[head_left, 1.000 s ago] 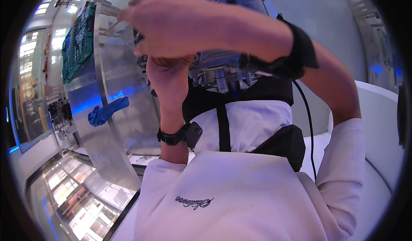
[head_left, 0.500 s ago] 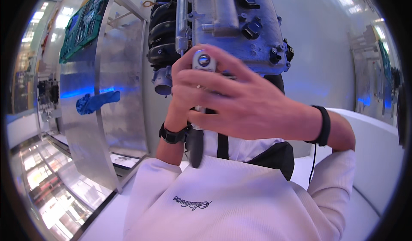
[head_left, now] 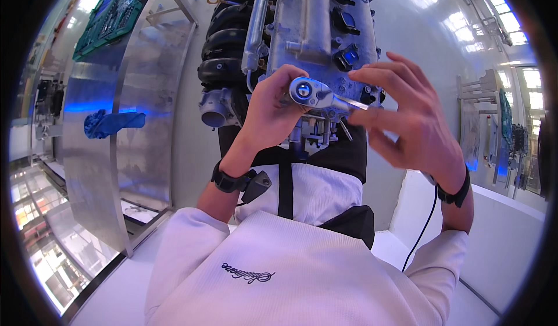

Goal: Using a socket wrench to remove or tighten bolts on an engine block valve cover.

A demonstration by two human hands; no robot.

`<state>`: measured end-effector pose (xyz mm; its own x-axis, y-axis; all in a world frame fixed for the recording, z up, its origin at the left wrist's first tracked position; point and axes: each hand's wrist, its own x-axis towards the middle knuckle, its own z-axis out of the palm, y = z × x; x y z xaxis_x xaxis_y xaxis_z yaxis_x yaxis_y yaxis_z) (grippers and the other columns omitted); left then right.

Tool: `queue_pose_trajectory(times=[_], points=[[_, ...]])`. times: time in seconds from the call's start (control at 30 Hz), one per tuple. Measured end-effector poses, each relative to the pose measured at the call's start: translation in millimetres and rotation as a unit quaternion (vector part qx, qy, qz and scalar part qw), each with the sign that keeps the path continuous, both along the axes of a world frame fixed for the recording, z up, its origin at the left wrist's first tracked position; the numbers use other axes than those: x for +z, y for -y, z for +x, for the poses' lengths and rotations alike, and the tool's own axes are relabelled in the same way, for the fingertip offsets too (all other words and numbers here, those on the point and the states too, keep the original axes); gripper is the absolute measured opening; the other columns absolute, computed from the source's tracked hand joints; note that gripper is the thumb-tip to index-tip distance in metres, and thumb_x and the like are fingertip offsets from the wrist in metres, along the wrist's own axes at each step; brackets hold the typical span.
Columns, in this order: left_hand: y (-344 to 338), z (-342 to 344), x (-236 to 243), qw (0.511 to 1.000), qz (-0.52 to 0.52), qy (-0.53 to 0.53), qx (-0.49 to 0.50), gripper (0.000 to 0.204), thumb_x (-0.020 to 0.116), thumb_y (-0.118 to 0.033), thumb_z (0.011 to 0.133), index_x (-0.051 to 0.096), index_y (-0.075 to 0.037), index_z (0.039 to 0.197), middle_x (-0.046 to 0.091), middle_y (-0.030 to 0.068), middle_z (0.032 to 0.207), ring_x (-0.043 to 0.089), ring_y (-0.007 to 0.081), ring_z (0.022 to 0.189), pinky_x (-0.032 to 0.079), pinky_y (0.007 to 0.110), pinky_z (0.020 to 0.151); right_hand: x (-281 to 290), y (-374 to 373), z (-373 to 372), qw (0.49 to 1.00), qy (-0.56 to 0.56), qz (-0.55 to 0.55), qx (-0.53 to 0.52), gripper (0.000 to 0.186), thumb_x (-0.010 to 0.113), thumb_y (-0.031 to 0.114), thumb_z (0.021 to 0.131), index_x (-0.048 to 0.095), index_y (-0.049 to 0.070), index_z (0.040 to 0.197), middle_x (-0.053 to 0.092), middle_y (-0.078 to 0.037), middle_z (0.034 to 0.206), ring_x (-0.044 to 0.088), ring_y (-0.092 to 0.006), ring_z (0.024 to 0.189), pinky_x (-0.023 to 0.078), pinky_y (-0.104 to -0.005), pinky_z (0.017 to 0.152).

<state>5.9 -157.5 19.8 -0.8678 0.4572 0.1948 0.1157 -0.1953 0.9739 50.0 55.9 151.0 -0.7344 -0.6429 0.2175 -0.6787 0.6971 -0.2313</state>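
Note:
My left hand [head_left: 270, 111] is closed on a silver ratchet wrench [head_left: 311, 93], its round head face up, its shaft angled toward the lower right. My right hand [head_left: 412, 122] has its fingers spread and bent beside the shaft, a fingertip at or near it; the wrench's far end is not clearly visible. Behind both hands is an engine, with a silver top cover [head_left: 305, 18] and black curved intake manifold [head_left: 224, 41] on its left. A silver throttle housing [head_left: 214, 108] sits at the lower left of the manifold, and metal fittings show below the wrench.
On the left stands a metal rack [head_left: 93, 181] with a green socket case [head_left: 110, 12] at its top and blue gloves [head_left: 113, 124] lower down. A black cable [head_left: 424, 227] hangs by my right arm, near a white low wall [head_left: 494, 233].
The wrench has swung from upright, black grip downward, to lying sideways. My right hand has come off it to the right and spread its fingers; my left hand has risen with the wrench.

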Motion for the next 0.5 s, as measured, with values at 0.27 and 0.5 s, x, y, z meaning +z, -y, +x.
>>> queue_pose_trajectory(times=[0.27,0.5], points=[[6.5,-9.7,21.1,0.982,-0.097,-0.162,0.001,0.012,0.062,-0.001,0.085,0.06,0.0,0.097,0.062,0.0064,0.09,0.06,0.0177,0.083,0.046,0.028,0.078,-25.1,7.4,-72.7,0.972,-0.223,0.054,-0.055,0.011,0.06,0.004,0.072,0.069,0.005,0.078,0.063,-0.01,0.112,0.056,-0.0289,0.11,0.037,-0.0443,0.105],[-2.1,-20.3,11.5,0.956,-0.185,-0.227,0.013,0.014,0.058,-0.008,0.092,0.06,0.005,0.099,0.066,0.0067,0.091,0.059,0.0135,0.078,0.048,0.028,0.077,-8.1,84.7,-112.5,0.966,0.13,0.167,0.151,0.037,0.053,0.034,0.088,0.065,0.001,0.099,0.054,-0.02,0.126,0.036,-0.0342,0.133,0.033,-0.0471,0.108]])
